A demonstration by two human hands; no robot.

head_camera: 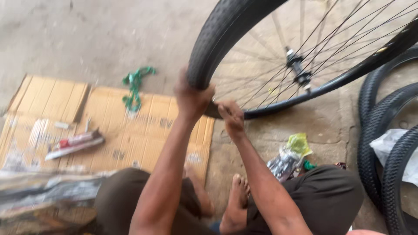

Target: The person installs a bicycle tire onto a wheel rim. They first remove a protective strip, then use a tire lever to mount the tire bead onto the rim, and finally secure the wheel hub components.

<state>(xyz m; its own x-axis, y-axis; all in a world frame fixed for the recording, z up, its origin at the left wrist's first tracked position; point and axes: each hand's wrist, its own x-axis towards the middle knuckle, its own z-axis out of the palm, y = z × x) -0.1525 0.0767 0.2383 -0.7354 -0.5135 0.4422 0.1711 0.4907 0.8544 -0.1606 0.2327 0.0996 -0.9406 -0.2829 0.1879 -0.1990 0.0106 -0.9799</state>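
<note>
Concrete floor, left hand [191,98] gripping tyre [217,39], right hand [230,117] pinching rim [305,93]

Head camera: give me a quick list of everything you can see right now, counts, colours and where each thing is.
bicycle wheel: one, black tyre and rim, thin spokes, upper centre, held up off the ground
loose tyres: at least three, black, right edge
cardboard sheet: one flattened, brown, on the concrete at left
green cord: one tangle, green, on the cardboard's top edge
flat packet: one, red and white, left on the cardboard
plastic wrappers: small heap, yellow-green and grey, floor right of centre
white bag: one, among the loose tyres
bare feet: bottom centre
left hand: gripping the tyre's tread
right hand: fingers at the rim, beside the left
</note>
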